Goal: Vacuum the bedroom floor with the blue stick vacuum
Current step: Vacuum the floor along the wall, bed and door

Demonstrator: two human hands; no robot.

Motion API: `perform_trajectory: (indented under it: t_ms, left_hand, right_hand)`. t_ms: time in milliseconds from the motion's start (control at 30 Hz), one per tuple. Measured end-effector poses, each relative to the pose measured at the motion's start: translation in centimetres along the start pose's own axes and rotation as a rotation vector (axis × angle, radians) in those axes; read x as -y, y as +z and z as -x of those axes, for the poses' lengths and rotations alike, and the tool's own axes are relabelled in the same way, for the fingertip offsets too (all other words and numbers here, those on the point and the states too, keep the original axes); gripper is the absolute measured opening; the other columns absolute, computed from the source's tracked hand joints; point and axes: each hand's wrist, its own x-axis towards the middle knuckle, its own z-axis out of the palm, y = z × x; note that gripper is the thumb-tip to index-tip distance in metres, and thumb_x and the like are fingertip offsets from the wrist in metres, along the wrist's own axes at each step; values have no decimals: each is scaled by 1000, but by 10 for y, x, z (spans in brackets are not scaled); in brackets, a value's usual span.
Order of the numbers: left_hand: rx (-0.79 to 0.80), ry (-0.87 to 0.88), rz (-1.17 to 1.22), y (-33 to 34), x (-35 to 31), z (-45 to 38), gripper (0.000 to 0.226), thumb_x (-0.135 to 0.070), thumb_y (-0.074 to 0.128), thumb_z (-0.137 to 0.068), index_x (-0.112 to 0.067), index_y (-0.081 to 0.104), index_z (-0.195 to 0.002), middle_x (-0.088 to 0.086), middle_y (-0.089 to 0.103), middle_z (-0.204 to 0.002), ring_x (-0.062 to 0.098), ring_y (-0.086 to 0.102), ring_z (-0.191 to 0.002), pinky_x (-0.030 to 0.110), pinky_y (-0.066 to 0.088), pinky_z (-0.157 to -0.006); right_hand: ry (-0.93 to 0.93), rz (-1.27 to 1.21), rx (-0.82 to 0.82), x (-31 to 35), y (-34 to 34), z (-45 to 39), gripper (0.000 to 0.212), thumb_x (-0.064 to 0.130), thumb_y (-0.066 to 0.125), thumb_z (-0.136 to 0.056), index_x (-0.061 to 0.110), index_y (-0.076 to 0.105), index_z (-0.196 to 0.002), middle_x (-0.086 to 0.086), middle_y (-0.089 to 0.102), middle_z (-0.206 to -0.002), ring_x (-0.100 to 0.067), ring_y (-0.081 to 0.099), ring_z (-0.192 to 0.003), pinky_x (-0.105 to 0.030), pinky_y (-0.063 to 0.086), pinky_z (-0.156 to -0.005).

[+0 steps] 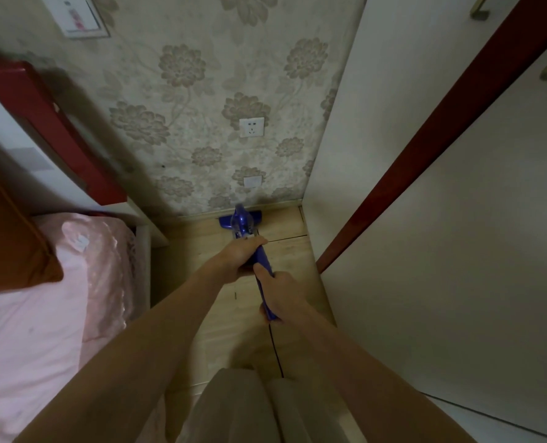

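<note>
A: What's closest to the camera?

B: Pale beige trouser legs [250,407] at the bottom edge, with both bare forearms reaching forward over the light wooden plank floor [301,251]. A thin black power cord [275,350] trails down from the handle end toward the legs.

A: And the hands?

B: The right hand [281,292] grips the rear end of the blue plastic stick vacuum [242,223], fingers curled round the handle and thumb lying along its top. Just ahead of it, the left hand [242,254] wraps round the same blue shaft higher up. The two hands are near each other but apart.

A: Where does the vacuum sit?

B: It slopes away from the person; its wide blue floor head [224,221] rests on the planks right against the skirting of the floral beige wallpapered wall [186,91].

A: What's on either side?

B: To the left, a bed with a pink sheet [29,330], an orange-brown pillow [7,238] and a dark red headboard [51,123]. To the right, a white wardrobe panel [345,123] and a white door with a dark red edge [441,139].

A: Further off?

B: A white wall socket [251,127] above the floor head, and a smaller white plate [252,181] below it.
</note>
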Motion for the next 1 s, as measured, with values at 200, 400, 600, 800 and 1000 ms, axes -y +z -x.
perform_trajectory:
  t_ms: [200,400,600,800,1000]
  left_hand:
    - [-25,25,58,36,1,8,17,-20,61,-90,-7,52,-98,15,60,-94,25,61,-81,40,57,-79]
    - [37,-1,-48,93,7,36,12,-19,54,-94,-9,49,-89,8,57,-77,16,58,-65,28,51,-56]
    - [135,-7,-152,124,17,61,17,-18,50,-96,-10,48,-81,6,53,-75,16,55,-66,32,53,-72]
    - [157,9,-195,136,15,55,17,-18,48,-97,-12,48,-80,5,52,-75,15,54,-65,28,51,-65]
    - [123,-11,-195,132,10,37,14,-17,48,-97,-8,50,-87,7,56,-75,17,57,-66,32,54,-73]
  right_hand:
    - [-36,66,-118,-19,-26,8,41,48,40,-100,9,50,-98,-1,54,-67,-8,50,-46,-17,39,-43]
    - [14,-30,-185,-50,-58,45,41,47,41,-100,8,52,-91,-2,54,-64,-8,47,-42,-14,35,-34]
    - [12,-102,-225,-74,-69,81,42,46,39,-101,15,48,-74,-1,53,-59,-3,45,-33,-14,36,-34]
    - [18,-104,-220,-81,-81,71,43,47,38,-101,15,48,-74,0,54,-55,-2,45,-29,-16,37,-38]
    - [7,-53,-186,-83,-77,46,41,47,36,-102,16,48,-78,-1,52,-59,-6,47,-38,-18,39,-40]
